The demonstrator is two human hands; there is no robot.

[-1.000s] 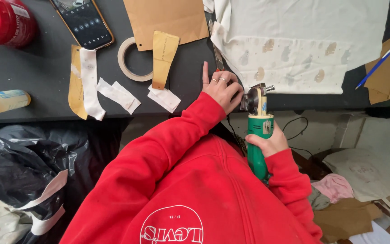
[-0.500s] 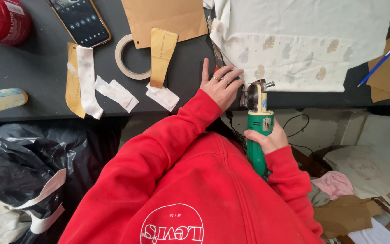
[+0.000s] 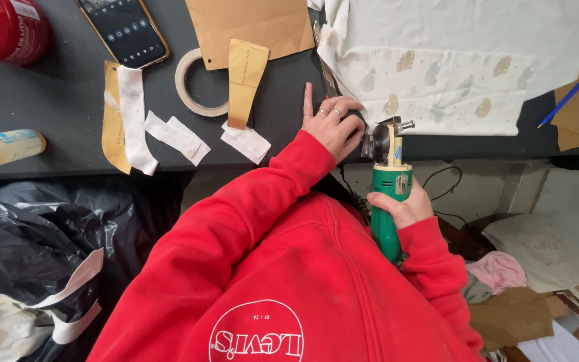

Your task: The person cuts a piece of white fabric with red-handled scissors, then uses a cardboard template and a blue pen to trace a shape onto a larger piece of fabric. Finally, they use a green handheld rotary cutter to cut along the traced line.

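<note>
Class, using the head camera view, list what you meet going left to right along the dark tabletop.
Red container → phone → tape ring → left hand → green rotary cutter in the right hand → blue pen.

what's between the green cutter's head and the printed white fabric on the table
Nothing visible. The green cutter, gripped by the right hand, has its head right at the printed white fabric edge. The left hand rests flat beside the head, not in front of it.
</note>
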